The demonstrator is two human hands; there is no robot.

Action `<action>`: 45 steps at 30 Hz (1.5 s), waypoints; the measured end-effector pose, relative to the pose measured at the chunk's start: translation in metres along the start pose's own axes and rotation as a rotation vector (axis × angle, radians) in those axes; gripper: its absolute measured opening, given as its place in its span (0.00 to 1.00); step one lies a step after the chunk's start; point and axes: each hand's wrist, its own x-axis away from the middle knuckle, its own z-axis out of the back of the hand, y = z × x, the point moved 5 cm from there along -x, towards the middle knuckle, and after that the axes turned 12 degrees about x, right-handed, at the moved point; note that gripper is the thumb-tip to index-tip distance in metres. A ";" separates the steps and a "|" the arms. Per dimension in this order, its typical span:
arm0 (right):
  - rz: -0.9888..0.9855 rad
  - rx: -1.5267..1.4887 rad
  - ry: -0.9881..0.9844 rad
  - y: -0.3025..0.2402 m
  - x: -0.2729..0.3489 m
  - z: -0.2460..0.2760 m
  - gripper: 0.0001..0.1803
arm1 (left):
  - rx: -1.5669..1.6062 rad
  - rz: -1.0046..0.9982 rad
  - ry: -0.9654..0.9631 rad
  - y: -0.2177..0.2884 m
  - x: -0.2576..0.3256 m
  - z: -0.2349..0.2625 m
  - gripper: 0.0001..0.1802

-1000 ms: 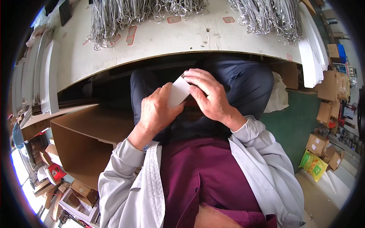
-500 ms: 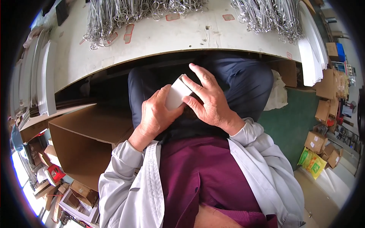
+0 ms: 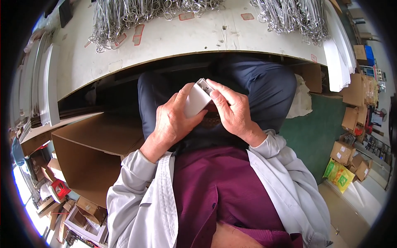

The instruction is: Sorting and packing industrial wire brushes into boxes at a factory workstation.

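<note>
- White card or thin plastic, the small box (image 3: 197,99) sits over the lap, just below the table (image 3: 165,41) edge.
- It looks light, stiff, crushable; best held by its long sides.
- Left hand (image 3: 175,120) cradles it underneath, fingers closed round it.
- Right hand (image 3: 231,111) presses its top end.

Two hands (image 3: 175,122), one white box (image 3: 197,99), two wire piles (image 3: 136,12).

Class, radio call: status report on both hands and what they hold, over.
Left hand and right hand both gripping one small white box above the lap. Box tilted, below the table edge. Nothing in the way; open carton sits to the left.
</note>
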 end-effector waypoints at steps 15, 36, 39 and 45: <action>-0.403 -0.585 -0.111 0.017 0.017 -0.005 0.19 | 0.173 0.037 -0.123 0.007 -0.019 -0.011 0.38; -0.102 -0.066 -0.022 0.001 0.014 -0.001 0.09 | 0.067 0.012 -0.043 0.003 -0.001 -0.023 0.34; -0.006 -0.051 0.000 0.002 0.016 -0.006 0.09 | 0.026 -0.006 -0.024 0.003 0.002 -0.025 0.36; -0.231 -0.122 0.009 0.009 0.022 -0.021 0.08 | -0.013 -0.040 0.009 0.004 0.005 -0.031 0.38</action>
